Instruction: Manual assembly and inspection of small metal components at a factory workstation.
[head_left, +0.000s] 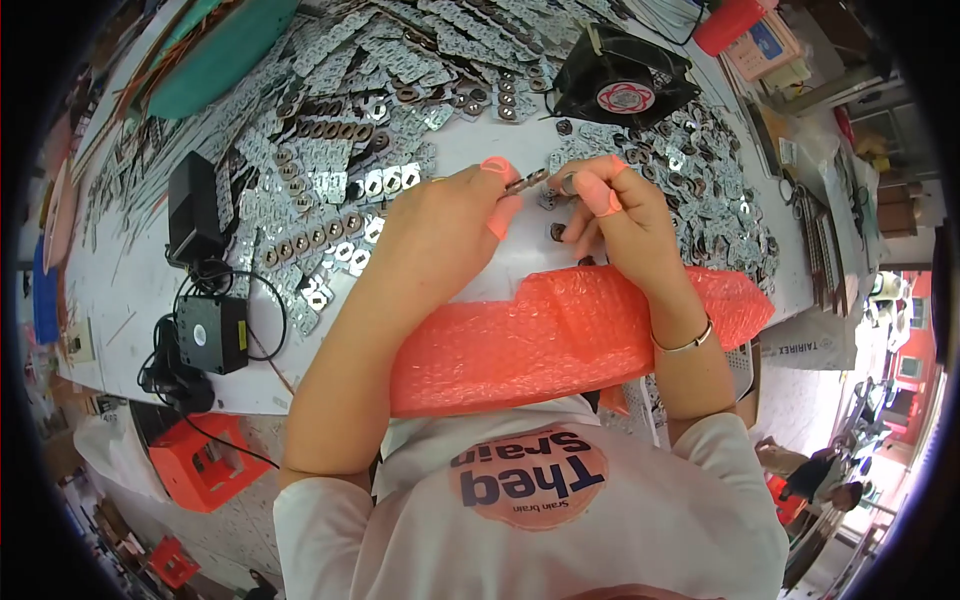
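Note:
My left hand (445,230) pinches a short strip of small metal parts (527,181) between thumb and forefinger. Beside the strip's right end, my right hand (632,215) is closed in a pinch on a small round metal piece (569,184). Whether that piece is still joined to the strip cannot be made out. Orange bands wrap several fingertips on both hands. A pile of small loose metal pieces (715,180) lies just right of my right hand. Left of my left hand, flat strips of stamped metal parts (335,130) are heaped across the white table (480,150).
Pink bubble wrap (520,345) covers the near table edge under my wrists. A black fan (625,80) stands at the back right. Black power adapters (213,333) with tangled cables sit at the left. A teal container (220,60) is at the far left, an orange stool (212,460) below.

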